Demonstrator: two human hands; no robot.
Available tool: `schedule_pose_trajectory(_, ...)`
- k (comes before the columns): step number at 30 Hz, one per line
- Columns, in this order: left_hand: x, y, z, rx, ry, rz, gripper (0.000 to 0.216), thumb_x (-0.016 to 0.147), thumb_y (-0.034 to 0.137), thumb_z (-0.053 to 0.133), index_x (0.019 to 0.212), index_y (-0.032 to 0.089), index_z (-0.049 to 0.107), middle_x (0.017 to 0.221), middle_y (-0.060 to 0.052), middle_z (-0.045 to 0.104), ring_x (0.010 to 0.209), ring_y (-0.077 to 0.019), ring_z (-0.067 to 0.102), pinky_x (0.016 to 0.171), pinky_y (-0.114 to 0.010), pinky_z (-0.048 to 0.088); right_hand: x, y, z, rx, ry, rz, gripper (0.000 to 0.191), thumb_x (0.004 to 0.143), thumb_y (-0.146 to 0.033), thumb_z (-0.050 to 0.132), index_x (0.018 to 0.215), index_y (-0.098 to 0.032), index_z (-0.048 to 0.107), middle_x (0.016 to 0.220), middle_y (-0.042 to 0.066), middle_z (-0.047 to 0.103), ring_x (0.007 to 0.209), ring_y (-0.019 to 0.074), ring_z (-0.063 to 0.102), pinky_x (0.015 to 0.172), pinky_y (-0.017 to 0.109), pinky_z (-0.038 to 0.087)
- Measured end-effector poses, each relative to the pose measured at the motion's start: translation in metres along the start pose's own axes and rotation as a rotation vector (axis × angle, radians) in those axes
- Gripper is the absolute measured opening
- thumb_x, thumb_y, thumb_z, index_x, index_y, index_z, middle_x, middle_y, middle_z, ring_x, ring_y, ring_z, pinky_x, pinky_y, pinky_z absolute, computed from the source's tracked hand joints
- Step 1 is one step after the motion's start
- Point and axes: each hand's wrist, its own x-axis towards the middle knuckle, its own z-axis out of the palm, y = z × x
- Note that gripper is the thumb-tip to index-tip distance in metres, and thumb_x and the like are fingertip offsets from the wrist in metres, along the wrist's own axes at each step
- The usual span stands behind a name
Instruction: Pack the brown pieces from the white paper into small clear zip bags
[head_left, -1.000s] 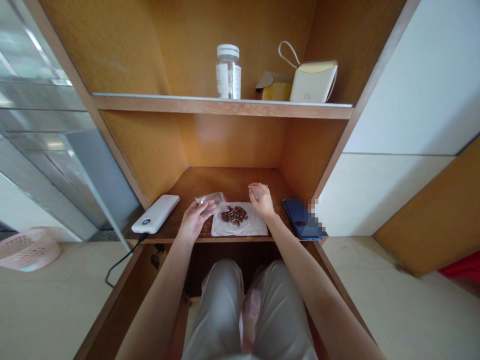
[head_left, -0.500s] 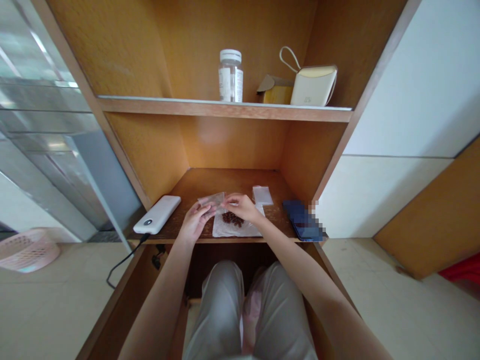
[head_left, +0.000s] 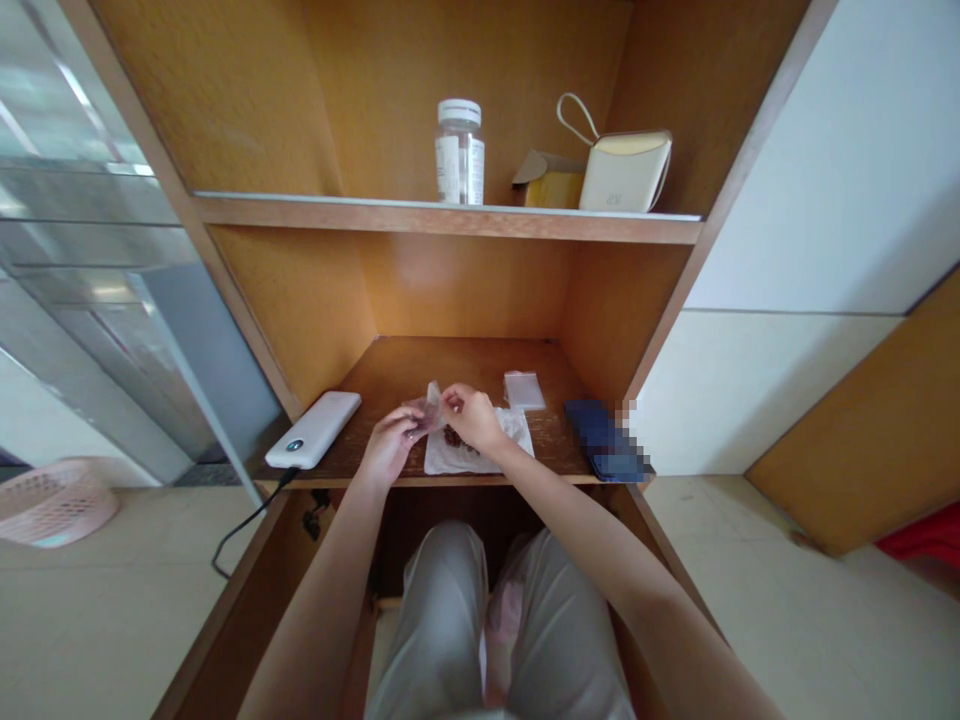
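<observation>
My left hand (head_left: 388, 442) has its fingers closed on the lower part of a small clear plastic bag (head_left: 432, 402). The bag's top edge stands up, tilted toward my right hand (head_left: 471, 418). Thumb and fingertips of that hand are pinched together at the bag's right edge. Under my hands lies a white sheet (head_left: 448, 460), flat on the wooden surface. A heap of small dark reddish-brown pieces (head_left: 452, 437) rests on it, mostly hidden by my right hand. Just behind the sheet is another small clear bag (head_left: 524, 391).
A white power bank (head_left: 319, 425) with a black cable is at the left, a dark phone (head_left: 604, 440) at the right. The shelf (head_left: 360, 212) above bears a white-capped bottle (head_left: 460, 155), a yellow box (head_left: 553, 182) and a cream device with a strap (head_left: 626, 172). An open drawer extends below.
The bag has turned from lying nearly flat to standing more upright. My right hand has shifted slightly left and now covers more of the dark pieces.
</observation>
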Motion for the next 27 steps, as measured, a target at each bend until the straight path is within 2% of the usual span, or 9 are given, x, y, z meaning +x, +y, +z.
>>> schedule_pose_trajectory(3,0.000,0.000,0.001,-0.036,-0.016,-0.021,0.014,0.058,0.012,0.063,0.070,0.013,0.069,0.094,-0.007,0.068,0.081,-0.0173,0.063,0.072,-0.028,0.051,-0.005,-0.011,-0.002,-0.128,-0.040,-0.025,0.011,0.079,-0.018,0.053,0.083,-0.022,0.062,0.078,0.000,0.068,0.073,0.0139,0.062,0.068,0.023,0.045)
schedule_pose_trajectory(7,0.000,0.000,0.002,-0.054,-0.006,-0.030,0.019,0.062,0.014,0.065,0.079,0.014,0.072,0.092,-0.008,0.070,0.084,-0.0184,0.064,0.075,-0.029,0.050,-0.008,-0.017,-0.001,-0.200,-0.090,-0.041,0.014,0.080,-0.021,0.054,0.089,-0.025,0.063,0.080,-0.001,0.069,0.073,0.0150,0.063,0.066,0.023,0.044)
schedule_pose_trajectory(12,-0.002,0.001,0.004,-0.035,0.017,0.010,0.005,0.064,0.020,0.069,0.067,0.016,0.070,0.087,-0.005,0.069,0.082,-0.0176,0.063,0.074,-0.028,0.050,-0.007,-0.015,0.002,-0.192,-0.118,-0.042,0.015,0.081,-0.023,0.054,0.091,-0.025,0.064,0.085,0.000,0.069,0.078,0.0151,0.064,0.070,0.024,0.046)
schedule_pose_trajectory(20,-0.005,0.003,0.007,-0.064,-0.004,-0.009,0.011,0.060,0.022,0.075,0.067,0.014,0.070,0.081,-0.005,0.067,0.080,-0.0156,0.061,0.069,-0.025,0.049,-0.008,-0.014,0.004,-0.140,-0.117,-0.120,0.013,0.081,-0.021,0.054,0.087,-0.022,0.066,0.089,0.002,0.069,0.083,0.0150,0.063,0.074,0.025,0.046)
schedule_pose_trajectory(27,-0.003,0.002,0.006,-0.075,0.005,0.007,0.008,0.058,0.019,0.073,0.063,0.014,0.070,0.074,-0.005,0.066,0.075,-0.0155,0.061,0.068,-0.025,0.049,-0.008,-0.015,0.001,-0.086,-0.138,-0.103,0.012,0.080,-0.019,0.056,0.086,-0.019,0.066,0.087,0.003,0.069,0.080,0.0139,0.062,0.074,0.024,0.045)
